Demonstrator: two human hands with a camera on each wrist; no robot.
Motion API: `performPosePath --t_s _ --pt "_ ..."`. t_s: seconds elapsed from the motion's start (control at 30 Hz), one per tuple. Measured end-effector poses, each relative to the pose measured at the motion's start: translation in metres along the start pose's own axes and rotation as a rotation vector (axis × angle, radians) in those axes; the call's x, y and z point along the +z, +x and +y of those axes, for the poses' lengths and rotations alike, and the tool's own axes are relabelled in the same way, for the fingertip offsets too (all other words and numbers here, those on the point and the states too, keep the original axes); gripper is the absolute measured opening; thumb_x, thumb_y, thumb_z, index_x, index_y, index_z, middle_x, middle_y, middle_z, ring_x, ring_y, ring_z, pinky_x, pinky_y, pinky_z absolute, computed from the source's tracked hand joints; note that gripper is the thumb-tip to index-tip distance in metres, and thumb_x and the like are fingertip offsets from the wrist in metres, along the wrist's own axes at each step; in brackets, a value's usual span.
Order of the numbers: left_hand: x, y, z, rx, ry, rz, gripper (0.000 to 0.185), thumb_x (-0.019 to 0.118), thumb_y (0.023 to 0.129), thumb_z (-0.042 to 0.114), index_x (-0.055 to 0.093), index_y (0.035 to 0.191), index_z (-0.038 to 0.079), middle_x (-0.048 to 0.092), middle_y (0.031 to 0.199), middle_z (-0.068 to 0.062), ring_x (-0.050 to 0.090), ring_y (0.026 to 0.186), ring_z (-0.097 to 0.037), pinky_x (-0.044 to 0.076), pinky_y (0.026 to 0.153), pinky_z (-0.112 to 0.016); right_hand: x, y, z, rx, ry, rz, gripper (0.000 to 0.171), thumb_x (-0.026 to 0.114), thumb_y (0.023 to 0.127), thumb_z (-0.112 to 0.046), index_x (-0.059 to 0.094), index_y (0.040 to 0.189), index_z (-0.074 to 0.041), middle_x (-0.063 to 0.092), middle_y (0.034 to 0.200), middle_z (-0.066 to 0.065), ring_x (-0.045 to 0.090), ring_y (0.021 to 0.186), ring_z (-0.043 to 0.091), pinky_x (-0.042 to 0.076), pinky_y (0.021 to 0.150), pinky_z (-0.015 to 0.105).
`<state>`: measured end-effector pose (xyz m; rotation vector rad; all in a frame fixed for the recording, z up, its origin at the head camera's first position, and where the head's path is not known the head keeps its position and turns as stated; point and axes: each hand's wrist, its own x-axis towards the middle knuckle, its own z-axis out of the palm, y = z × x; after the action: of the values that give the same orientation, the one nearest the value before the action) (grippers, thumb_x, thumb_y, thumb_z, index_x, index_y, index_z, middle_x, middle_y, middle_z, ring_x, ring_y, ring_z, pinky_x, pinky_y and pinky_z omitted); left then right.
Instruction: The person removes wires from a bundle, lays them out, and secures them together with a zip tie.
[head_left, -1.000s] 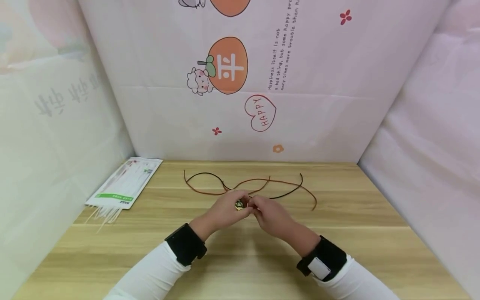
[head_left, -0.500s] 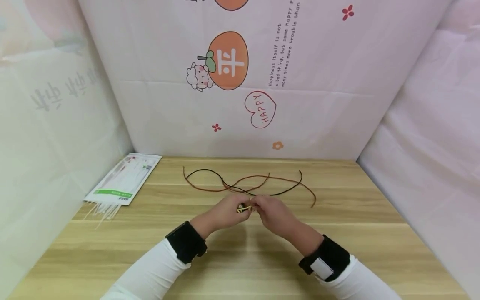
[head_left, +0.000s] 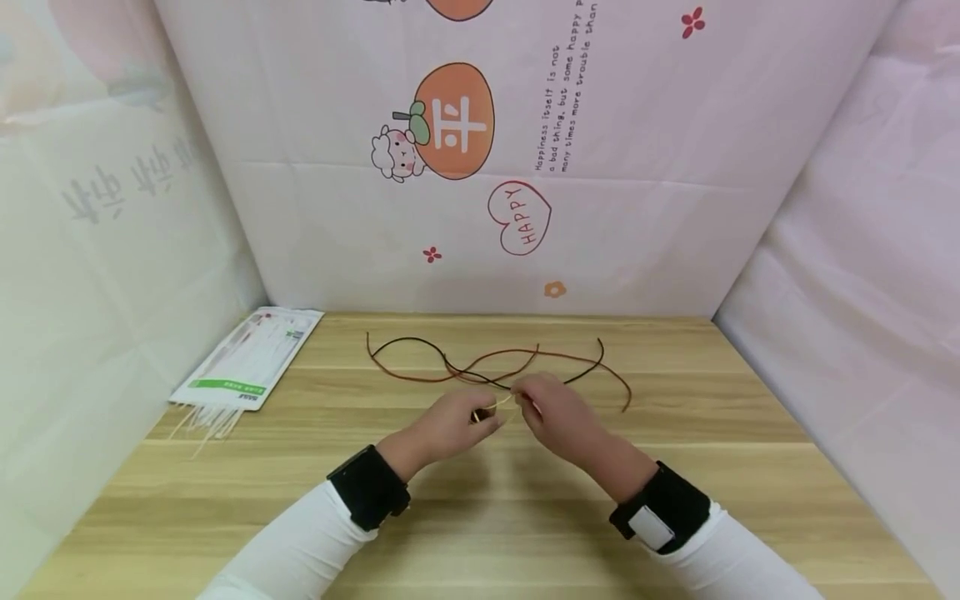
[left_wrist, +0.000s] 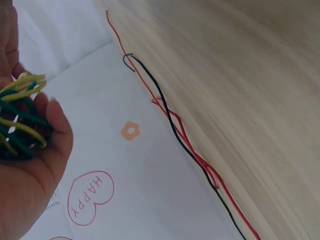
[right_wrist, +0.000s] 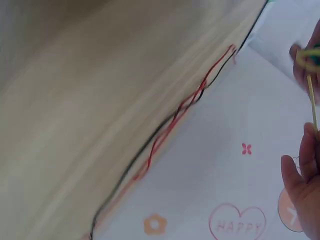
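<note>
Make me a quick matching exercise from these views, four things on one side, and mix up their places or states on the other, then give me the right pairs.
Column one
1. left hand
2. right hand
3. packet
4. red cords

Column two
A. mostly white, with some green
B. pinches a yellow strand
C. lie crossed with a black cord
D. holds a green and yellow bundle

Right pairs
1-D, 2-B, 3-A, 4-C
</note>
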<state>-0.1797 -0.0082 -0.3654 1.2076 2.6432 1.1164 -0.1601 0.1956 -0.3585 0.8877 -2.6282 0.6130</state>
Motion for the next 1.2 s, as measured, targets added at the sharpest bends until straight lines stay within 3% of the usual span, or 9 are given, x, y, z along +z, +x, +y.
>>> performPosePath --t_s 0.17,0.27,0.5,0.63,0.73,0.83,0.93,1.03,1.2 --pt "-0.002 0.004 0.005 0.079 -0.013 0.158 0.028 0.056 0.099 0.019 0.051 0.072 0.012 0.049 0.077 0.002 0.043 0.069 -0.011 0.039 0.062 -0.025 0.005 -0.003 -0.005 0.295 0.548 0.044 0.017 0.056 0.099 -0.014 0.061 0.106 0.001 0.065 0.092 0.009 0.062 0.084 0.018 0.053 0.073 0.030" --pt "-0.003 0.004 0.007 0.094 -0.011 0.190 0.027 0.059 0.097 0.018 0.052 0.071 0.012 0.051 0.077 0.002 0.043 0.069 -0.010 0.039 0.061 -0.024 0.008 -0.003 -0.005 0.300 0.625 0.027 0.018 0.054 0.100 -0.015 0.063 0.096 -0.001 0.066 0.092 0.011 0.063 0.085 0.018 0.053 0.076 0.031" --pt "-0.005 0.002 0.001 0.104 0.054 0.042 0.029 0.061 0.089 0.002 0.045 0.066 0.012 0.050 0.074 0.002 0.046 0.067 -0.009 0.043 0.061 -0.023 0.004 -0.010 0.000 0.164 0.369 0.044 0.012 0.050 0.098 -0.002 0.058 0.089 -0.006 0.069 0.092 0.007 0.065 0.080 0.020 0.053 0.069 0.032" --pt "-0.008 -0.002 -0.007 0.081 0.041 -0.022 0.020 0.062 0.089 -0.002 0.052 0.078 0.012 0.057 0.084 -0.001 0.058 0.083 -0.014 0.050 0.074 -0.033 -0.002 -0.014 0.008 0.082 0.278 -0.014 0.010 0.051 0.098 -0.002 0.061 0.096 -0.005 0.063 0.081 0.005 0.061 0.073 0.017 0.053 0.066 0.032" --pt "-0.010 -0.007 -0.011 0.078 0.058 -0.059 0.017 0.065 0.088 -0.003 0.059 0.084 0.012 0.062 0.087 0.001 0.060 0.090 -0.014 0.051 0.081 -0.036 -0.003 -0.018 0.018 -0.053 0.045 -0.016 0.009 0.060 0.093 -0.003 0.066 0.097 -0.008 0.065 0.083 0.003 0.062 0.075 0.016 0.052 0.064 0.029" --pt "-0.013 -0.012 -0.011 0.079 0.083 -0.132 0.015 0.067 0.090 0.006 0.061 0.077 0.012 0.056 0.075 0.008 0.054 0.074 -0.007 0.049 0.070 -0.027 -0.003 -0.021 0.027 -0.218 -0.181 0.033 0.014 0.070 0.084 -0.002 0.070 0.094 -0.011 0.066 0.082 0.001 0.063 0.073 0.015 0.052 0.060 0.026" --pt "-0.014 -0.017 -0.010 0.065 0.088 -0.200 0.026 0.064 0.094 0.020 0.057 0.069 0.014 0.043 0.065 0.011 0.040 0.059 -0.003 0.039 0.058 -0.020 -0.003 -0.024 0.034 -0.332 -0.278 0.057 0.024 0.074 0.077 0.005 0.071 0.092 -0.013 0.061 0.076 -0.002 0.060 0.068 0.013 0.049 0.056 0.024" --pt "-0.015 -0.020 -0.008 0.045 0.092 -0.220 0.035 0.059 0.097 0.029 0.051 0.065 0.016 0.035 0.063 0.011 0.032 0.054 -0.002 0.031 0.054 -0.019 -0.003 -0.027 0.037 -0.378 -0.330 0.049 0.032 0.072 0.073 0.012 0.071 0.093 -0.013 0.061 0.079 -0.002 0.058 0.072 0.014 0.049 0.060 0.025" --pt "-0.015 -0.021 -0.006 0.030 0.109 -0.239 0.035 0.054 0.099 0.029 0.053 0.067 0.016 0.037 0.065 0.010 0.034 0.056 -0.003 0.032 0.055 -0.020 -0.005 -0.031 0.042 -0.388 -0.408 0.031 0.037 0.070 0.072 0.013 0.071 0.096 -0.014 0.062 0.082 -0.002 0.058 0.077 0.015 0.049 0.064 0.028"
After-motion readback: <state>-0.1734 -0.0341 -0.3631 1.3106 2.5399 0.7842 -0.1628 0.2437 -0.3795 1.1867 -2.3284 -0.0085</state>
